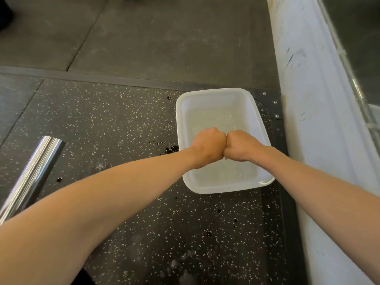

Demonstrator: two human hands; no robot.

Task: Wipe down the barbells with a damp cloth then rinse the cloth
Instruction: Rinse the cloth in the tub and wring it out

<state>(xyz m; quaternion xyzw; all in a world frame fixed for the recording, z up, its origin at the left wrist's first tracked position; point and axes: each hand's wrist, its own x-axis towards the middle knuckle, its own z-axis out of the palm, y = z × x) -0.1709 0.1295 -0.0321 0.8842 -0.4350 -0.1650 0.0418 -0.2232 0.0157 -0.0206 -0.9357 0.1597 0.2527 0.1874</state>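
Black rubber flooring [144, 233], flecked with pale specks, is lying nearest, with dark wet spots scattered over it. Two bare forearms are reaching forward across it from the bottom corners.

At the left edge a chrome barbell [30, 175] end is showing. Its long axis is running from the lower left up toward the right, and its cut end is pointing away from the person. It is lying well apart from both hands, with nothing resting on it.

The left hand [207, 144] and right hand [239, 145] are meeting knuckle to knuckle over a white plastic tub [181, 128]. The fingers of both are curling tightly into fists, backs of the hands facing up. What they are holding is hidden, so I cannot tell whether the cloth is inside.

Water is sitting in the tub, which is standing on the speckled floor with its long side running away from the person. Just beside it on the right, a scuffed white beam [308, 120] is running from near to far, hemming the tub in. Beyond the tub, grey floor mats [164, 38] are stretching away.
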